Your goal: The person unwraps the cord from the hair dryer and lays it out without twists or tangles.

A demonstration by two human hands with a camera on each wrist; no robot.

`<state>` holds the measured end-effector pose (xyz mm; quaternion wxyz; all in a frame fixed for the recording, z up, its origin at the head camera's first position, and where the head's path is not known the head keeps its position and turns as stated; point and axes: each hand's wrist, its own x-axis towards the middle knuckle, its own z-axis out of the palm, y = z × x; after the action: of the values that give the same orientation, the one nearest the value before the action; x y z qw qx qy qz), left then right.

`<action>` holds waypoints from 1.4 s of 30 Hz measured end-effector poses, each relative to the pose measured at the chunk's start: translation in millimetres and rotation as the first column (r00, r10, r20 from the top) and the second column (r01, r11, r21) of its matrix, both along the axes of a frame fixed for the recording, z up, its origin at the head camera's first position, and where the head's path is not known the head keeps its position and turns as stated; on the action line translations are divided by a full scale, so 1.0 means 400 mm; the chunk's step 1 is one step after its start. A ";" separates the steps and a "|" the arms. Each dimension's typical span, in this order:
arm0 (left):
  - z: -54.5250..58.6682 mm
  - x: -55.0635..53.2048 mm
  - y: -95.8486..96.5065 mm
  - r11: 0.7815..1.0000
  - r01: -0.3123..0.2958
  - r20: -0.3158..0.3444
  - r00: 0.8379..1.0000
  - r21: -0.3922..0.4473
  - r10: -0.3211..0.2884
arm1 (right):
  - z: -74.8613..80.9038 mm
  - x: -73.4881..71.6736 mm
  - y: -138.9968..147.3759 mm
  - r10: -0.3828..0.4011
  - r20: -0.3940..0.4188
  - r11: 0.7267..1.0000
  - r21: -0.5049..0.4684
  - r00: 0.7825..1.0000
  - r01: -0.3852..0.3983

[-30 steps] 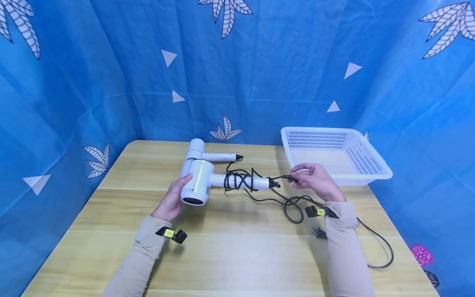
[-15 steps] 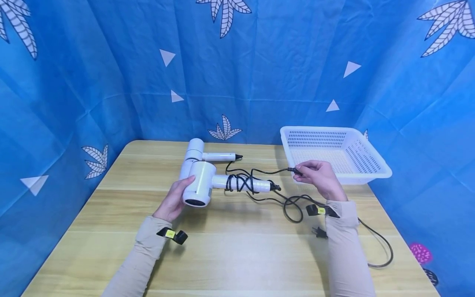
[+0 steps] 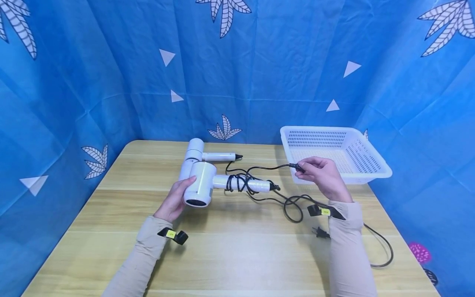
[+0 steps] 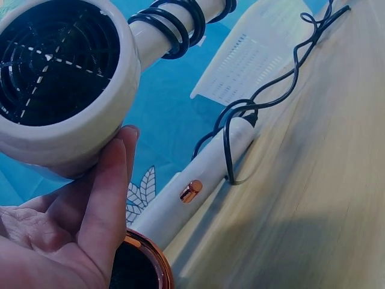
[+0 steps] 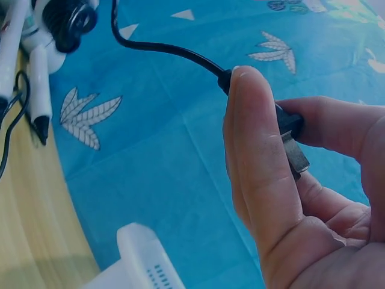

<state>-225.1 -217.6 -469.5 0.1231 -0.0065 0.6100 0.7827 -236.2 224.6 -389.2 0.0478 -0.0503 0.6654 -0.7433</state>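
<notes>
My left hand (image 3: 173, 200) holds a white hair dryer (image 3: 200, 181) by its barrel, raised above the table with the handle pointing right. In the left wrist view its dark round grille (image 4: 57, 60) faces the camera. Several turns of black cord (image 4: 180, 30) wrap that handle. My right hand (image 3: 323, 177) pinches the plug (image 5: 292, 123) of this cord between thumb and fingers, in front of the basket; its metal prongs show in the right wrist view. Between handle and plug the cord (image 3: 271, 168) runs in a loose arc. A second white hair dryer (image 3: 219, 156) lies behind the first.
A white perforated basket (image 3: 387, 172) stands at the back right of the wooden table (image 3: 237, 255). Another black cord (image 3: 295, 220) loops across the table and passes under my right forearm. A second plug (image 3: 320, 233) lies beside that forearm. Blue curtain (image 3: 237, 82) surrounds the table.
My right hand has moved right and slightly up with the plug, and a free length of cord now arcs from the handle. My left hand and the hair dryer have shifted slightly right.
</notes>
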 end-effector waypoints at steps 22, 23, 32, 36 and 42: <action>0.004 -0.001 -0.001 0.999 -0.039 0.038 0.999 0.020 0.038 | 0.039 0.039 0.013 0.229 -0.087 0.973 0.005 0.969 -0.230; 0.004 -0.001 -0.001 0.999 -0.042 0.039 0.998 0.020 0.041 | 0.038 0.040 0.014 0.242 -0.093 0.970 0.008 0.966 -0.242; 0.007 -0.002 -0.006 0.997 -0.065 0.039 0.997 0.028 0.064 | 0.034 0.040 0.025 0.351 -0.110 0.936 0.081 0.930 -0.343; 0.007 -0.003 -0.009 0.997 -0.067 0.038 0.997 0.036 0.066 | 0.034 0.042 0.027 0.409 -0.107 0.910 0.115 0.906 -0.397; 0.006 -0.003 -0.011 0.997 -0.071 0.038 0.997 0.038 0.069 | 0.033 0.043 0.026 0.495 -0.095 0.865 0.153 0.864 -0.478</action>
<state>-226.5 -222.0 -467.0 0.1069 -0.0397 0.5916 0.7981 -219.1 235.1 -376.0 0.1933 -0.2621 0.6776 -0.6594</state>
